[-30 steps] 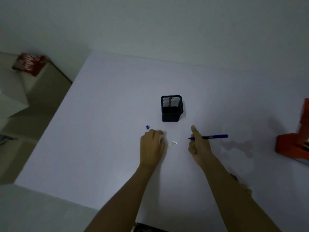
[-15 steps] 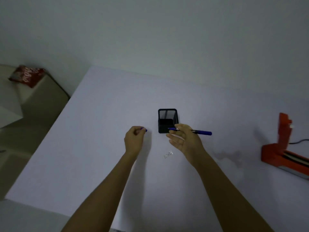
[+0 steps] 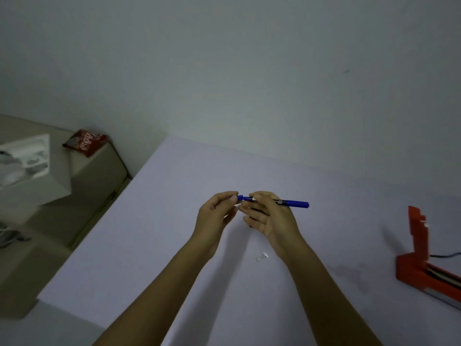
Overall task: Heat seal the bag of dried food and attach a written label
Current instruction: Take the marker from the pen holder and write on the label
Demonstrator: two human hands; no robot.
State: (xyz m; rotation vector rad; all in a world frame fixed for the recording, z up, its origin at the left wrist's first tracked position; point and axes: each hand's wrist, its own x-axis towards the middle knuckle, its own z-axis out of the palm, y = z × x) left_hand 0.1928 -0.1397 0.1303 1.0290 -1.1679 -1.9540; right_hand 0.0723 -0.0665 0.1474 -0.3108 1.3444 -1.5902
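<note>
Both hands are raised above the white table (image 3: 154, 221). My right hand (image 3: 268, 216) holds a blue pen (image 3: 291, 203) level, its far end pointing right. My left hand (image 3: 217, 212) pinches the small blue pen cap (image 3: 241, 198) right at the pen's left tip; cap and tip meet between the two hands. A small white label (image 3: 261, 257) with writing lies flat on the table below my right wrist. The red heat sealer (image 3: 424, 260) stands at the table's right edge with its arm raised. The black pen holder is hidden behind my hands.
A red snack packet (image 3: 86, 143) lies on a beige cabinet to the left of the table, beside a white box (image 3: 27, 158). A black cable (image 3: 446, 255) runs from the sealer. The grey wall rises behind the table.
My left hand picked the blue cap off the table and brought it to the pen tip. My right hand lifted the pen toward it. The camera tilted up; the pen holder is now covered.
</note>
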